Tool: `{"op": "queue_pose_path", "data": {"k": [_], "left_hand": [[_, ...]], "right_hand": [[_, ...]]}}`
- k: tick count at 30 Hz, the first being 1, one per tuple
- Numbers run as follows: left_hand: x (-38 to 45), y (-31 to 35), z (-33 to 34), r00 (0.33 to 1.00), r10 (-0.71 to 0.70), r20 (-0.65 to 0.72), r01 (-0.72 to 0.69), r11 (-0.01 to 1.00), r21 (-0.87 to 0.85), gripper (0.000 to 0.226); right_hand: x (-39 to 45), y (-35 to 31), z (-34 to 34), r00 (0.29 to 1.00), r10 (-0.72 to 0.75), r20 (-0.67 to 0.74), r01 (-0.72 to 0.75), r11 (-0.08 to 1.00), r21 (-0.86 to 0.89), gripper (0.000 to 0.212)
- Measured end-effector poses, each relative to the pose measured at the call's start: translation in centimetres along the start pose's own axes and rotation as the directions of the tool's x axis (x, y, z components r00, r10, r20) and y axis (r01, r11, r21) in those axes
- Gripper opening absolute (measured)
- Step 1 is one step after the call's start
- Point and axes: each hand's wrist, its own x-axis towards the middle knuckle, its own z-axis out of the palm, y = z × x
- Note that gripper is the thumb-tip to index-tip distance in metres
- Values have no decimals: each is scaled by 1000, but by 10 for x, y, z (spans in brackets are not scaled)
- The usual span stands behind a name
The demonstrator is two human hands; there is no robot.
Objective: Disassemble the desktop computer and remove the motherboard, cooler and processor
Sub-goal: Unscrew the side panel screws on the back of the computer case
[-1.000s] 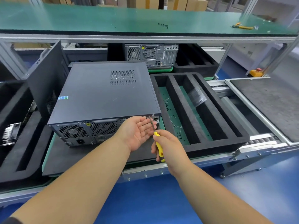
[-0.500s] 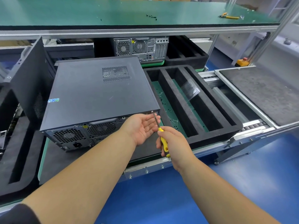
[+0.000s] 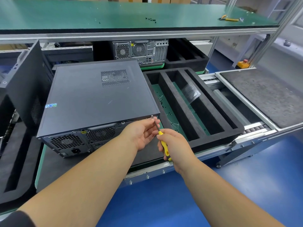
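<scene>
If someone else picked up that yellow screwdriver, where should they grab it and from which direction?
By the yellow handle of the screwdriver, probably from the near side, as the right hand grips it now. The thin metal shaft points up and away to a screw on the computer case rear edge, with the left hand cupped beside it.

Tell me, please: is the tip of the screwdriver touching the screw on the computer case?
Touching. In the head view the screwdriver shaft ends right on the screw at the computer case rear corner, with no gap visible.
</scene>
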Motion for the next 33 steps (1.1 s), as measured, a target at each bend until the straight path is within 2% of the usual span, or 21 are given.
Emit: {"op": "queue_pose_path", "data": {"k": [2, 4, 7, 8, 9, 11, 12, 13, 14, 16, 17, 19, 21, 22, 24, 25, 27, 28, 30, 31, 33], "left_hand": [[0, 0, 0, 1000, -3, -3, 3, 999, 39, 10], [1, 0, 1, 1000, -6, -13, 7, 997, 74, 6], [3, 0, 3, 998, 10, -58, -3, 994, 107, 7], [3, 0, 4, 997, 22, -77, -13, 993, 116, 7], [4, 0, 4, 995, 35, -93, -23, 991, 128, 7], [6, 1, 5, 993, 53, -106, -36, 986, 160, 5], [6, 2, 5, 992, 54, -111, -35, 985, 170, 4], [7, 2, 6, 992, 52, -118, -31, 985, 171, 5], [7, 2, 7, 991, 51, -125, -30, 986, 164, 7], [7, 1, 8, 990, 59, -126, -40, 988, 146, 10], [7, 0, 8, 990, 68, -121, -51, 989, 138, 10], [6, -2, 8, 990, 84, -112, -70, 990, 122, 10], [5, -2, 7, 991, 88, -104, -76, 990, 119, 10], [4, -1, 8, 992, 86, -95, -74, 990, 122, 10], [2, 0, 8, 994, 81, -77, -70, 988, 137, 8], [1, 0, 8, 994, 80, -73, -69, 986, 149, 7], [-2, 1, 9, 994, 79, -73, -64, 980, 187, 9], [-3, 1, 9, 994, 78, -76, -61, 976, 207, 12], [-5, 1, 11, 994, 78, -80, -57, 972, 230, 12], [-5, 2, 12, 993, 78, -86, -56, 971, 231, 12], [-4, 3, 14, 991, 79, -106, -52, 972, 230, 12]], "right_hand": [[1, 2, 2, 999, -28, -25, 26, 998, -57, 17], [1, 4, 5, 991, -107, -81, 90, 978, -190, 15], [1, 5, 9, 945, -303, -120, 177, 787, -591, 10], [2, 6, 10, 938, -328, -115, 183, 747, -640, 10], [3, 5, 11, 945, -309, -107, 176, 755, -631, 9], [6, 2, 13, 985, -142, -102, 85, 899, -429, 6], [7, 0, 12, 996, 7, -86, -28, 970, -241, 13], [7, 1, 11, 984, 178, -8, -178, 984, -10, 20], [5, 2, 9, 950, 286, 127, -307, 929, 205, 28], [3, 9, 6, 891, 273, 362, -432, 758, 490, 42], [2, 12, 6, 879, 225, 421, -447, 696, 562, 46], [2, 13, 8, 884, 183, 431, -433, 667, 606, 45], [2, 10, 12, 923, 226, 311, -366, 763, 532, 42], [2, 8, 14, 941, 256, 222, -330, 836, 438, 41], [2, 2, 17, 967, 253, 20, -254, 960, 121, 39], [2, 0, 18, 979, 194, -68, -200, 975, -95, 37], [1, -3, 18, 989, 29, -144, -97, 864, -493, 34], [1, -4, 18, 988, -25, -150, -71, 793, -605, 34], [2, -8, 19, 989, -27, -147, -76, 756, -650, 35], [3, -11, 20, 989, 22, -144, -105, 796, -596, 36], [3, -16, 22, 966, 217, -142, -251, 923, -291, 41]]}}
